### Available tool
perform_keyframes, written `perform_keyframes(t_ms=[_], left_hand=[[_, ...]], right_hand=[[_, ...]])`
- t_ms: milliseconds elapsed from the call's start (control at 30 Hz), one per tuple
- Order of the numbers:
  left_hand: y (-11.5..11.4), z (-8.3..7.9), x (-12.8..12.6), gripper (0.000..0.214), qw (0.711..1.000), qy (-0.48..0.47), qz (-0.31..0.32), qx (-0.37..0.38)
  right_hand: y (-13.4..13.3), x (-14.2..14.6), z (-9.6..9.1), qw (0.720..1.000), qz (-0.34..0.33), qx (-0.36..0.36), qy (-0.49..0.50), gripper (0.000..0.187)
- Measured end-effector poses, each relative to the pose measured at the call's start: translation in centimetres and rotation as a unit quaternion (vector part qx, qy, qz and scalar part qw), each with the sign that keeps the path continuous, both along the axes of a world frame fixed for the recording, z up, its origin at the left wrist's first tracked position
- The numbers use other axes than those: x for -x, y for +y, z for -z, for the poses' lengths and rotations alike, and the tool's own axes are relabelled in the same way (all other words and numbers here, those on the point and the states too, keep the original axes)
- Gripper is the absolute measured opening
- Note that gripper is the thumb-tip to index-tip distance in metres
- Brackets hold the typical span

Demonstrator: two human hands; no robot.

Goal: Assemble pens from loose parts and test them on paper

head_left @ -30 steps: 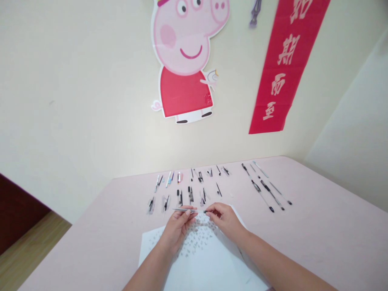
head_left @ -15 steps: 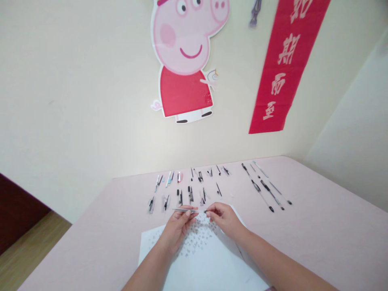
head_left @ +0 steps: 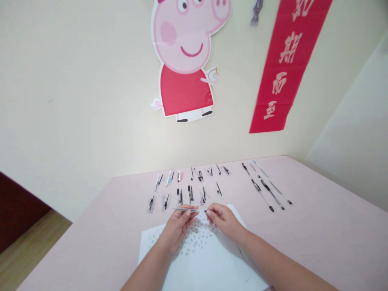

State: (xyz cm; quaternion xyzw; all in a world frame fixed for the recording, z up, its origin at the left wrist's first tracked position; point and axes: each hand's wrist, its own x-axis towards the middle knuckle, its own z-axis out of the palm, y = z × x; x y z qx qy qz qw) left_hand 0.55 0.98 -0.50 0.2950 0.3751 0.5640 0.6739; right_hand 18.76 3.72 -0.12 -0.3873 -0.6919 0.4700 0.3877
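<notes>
My left hand (head_left: 181, 223) is closed around a slim grey pen piece (head_left: 179, 209), which lies level with its thin end pointing left; whether it is a barrel or a refill I cannot tell. My right hand (head_left: 220, 218) pinches a small dark pen part (head_left: 205, 211) close to the other end of that piece. A narrow gap seems to lie between the two. Both hands are over a white paper sheet (head_left: 209, 268) covered in its upper part with small grey marks.
Beyond the hands, several dismantled pens (head_left: 190, 194) lie in two rows on the pink table (head_left: 100, 234). Longer black and clear pens (head_left: 263, 196) lie at the right. The wall behind carries a cartoon pig cutout (head_left: 186, 89) and a red banner (head_left: 277, 81).
The hands keep almost the same pose and hold the same pieces. The view has shifted very slightly; the things on the table have not moved.
</notes>
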Motion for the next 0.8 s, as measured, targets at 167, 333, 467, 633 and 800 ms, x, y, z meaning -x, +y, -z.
perform_keyframes(t_ms=[167, 333, 467, 633, 800], left_hand=[[0.02, -0.09, -0.05, 0.017, 1.0, 0.007, -0.01, 0.004], [0.1, -0.07, -0.11, 0.02, 0.999, 0.017, -0.03, 0.023], [0.19, 0.01, -0.17, 0.021, 0.998, 0.026, -0.044, 0.027], [0.23, 0.06, -0.24, 0.022, 0.998, 0.034, -0.05, 0.027], [0.23, 0.12, -0.27, 0.024, 0.997, 0.043, -0.053, 0.028]], right_hand=[[-0.01, -0.07, 0.16, 1.0, -0.003, -0.016, -0.015, 0.024], [0.09, -0.07, 0.27, 0.999, 0.014, -0.028, -0.032, 0.016], [0.1, -0.02, 0.19, 0.998, 0.027, -0.04, -0.041, 0.01], [0.07, -0.06, 0.21, 0.995, 0.04, -0.069, -0.057, 0.008], [0.0, -0.16, 0.04, 0.992, 0.042, -0.098, -0.072, 0.008]])
